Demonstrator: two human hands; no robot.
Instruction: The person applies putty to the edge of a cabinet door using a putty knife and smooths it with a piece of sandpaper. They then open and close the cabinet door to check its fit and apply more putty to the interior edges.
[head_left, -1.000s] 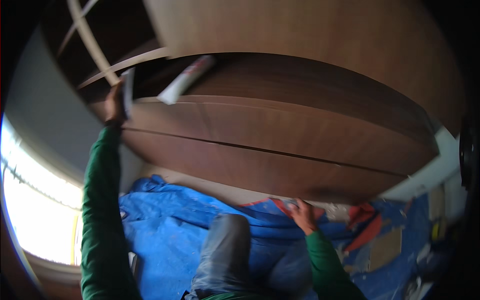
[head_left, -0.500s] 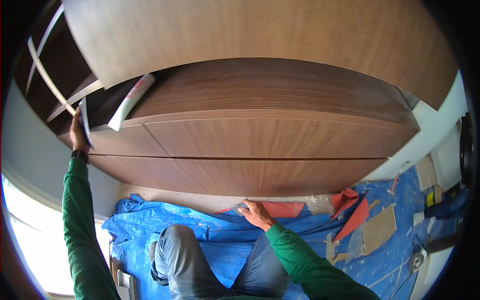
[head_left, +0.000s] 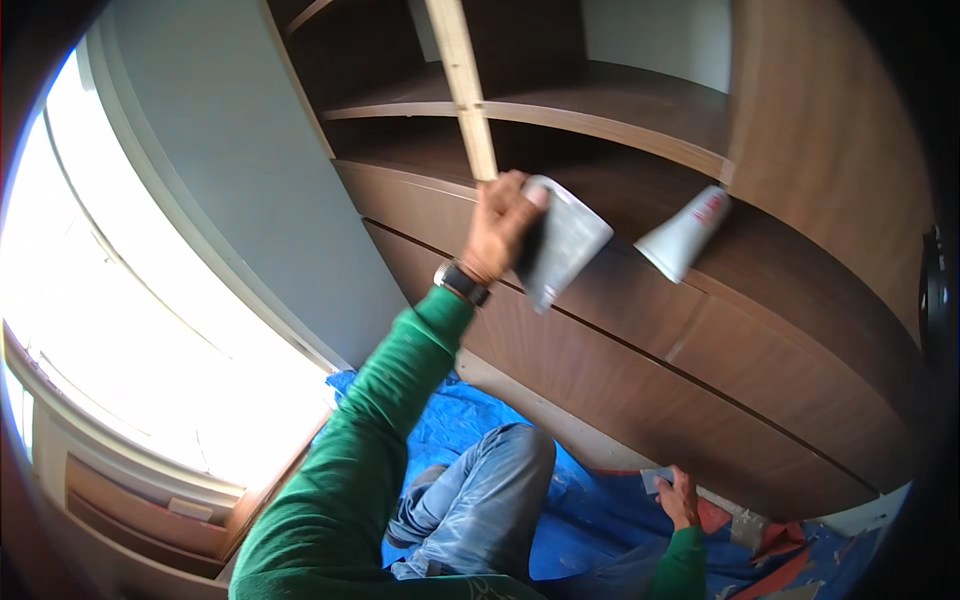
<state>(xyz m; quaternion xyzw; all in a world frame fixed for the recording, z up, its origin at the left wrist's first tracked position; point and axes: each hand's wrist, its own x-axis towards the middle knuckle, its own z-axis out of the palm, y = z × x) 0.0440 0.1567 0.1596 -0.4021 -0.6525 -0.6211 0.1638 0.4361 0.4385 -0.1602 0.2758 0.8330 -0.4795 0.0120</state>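
My left hand (head_left: 495, 230), with a dark watch at its wrist, is closed on a flat grey rectangular plate (head_left: 573, 235) with pale edges. It is raised in front of the brown wood-grain cabinet (head_left: 590, 330), by the lower end of a pale wooden batten (head_left: 461, 85); whether they touch I cannot tell. To the right, a white tube (head_left: 687, 236) with red print lies on the cabinet's ledge, its flat end over the front edge. Low down near the cabinet's base, my right hand (head_left: 682, 500) pinches a small grey flat blade (head_left: 655, 479), perhaps a scraper.
Open shelves (head_left: 560, 118) rise behind the batten, beside a large wood panel (head_left: 830, 130) at right. A grey wall (head_left: 220, 150) and a bright window (head_left: 130, 290) stand left. Blue tarp (head_left: 465, 410) and red sheet pieces (head_left: 780, 540) cover the floor around my bent leg.
My view has swung to the left, so the shelves and window show more. The plate is still in my left hand, its broad face now visible. The blade in my right hand shows more plainly.
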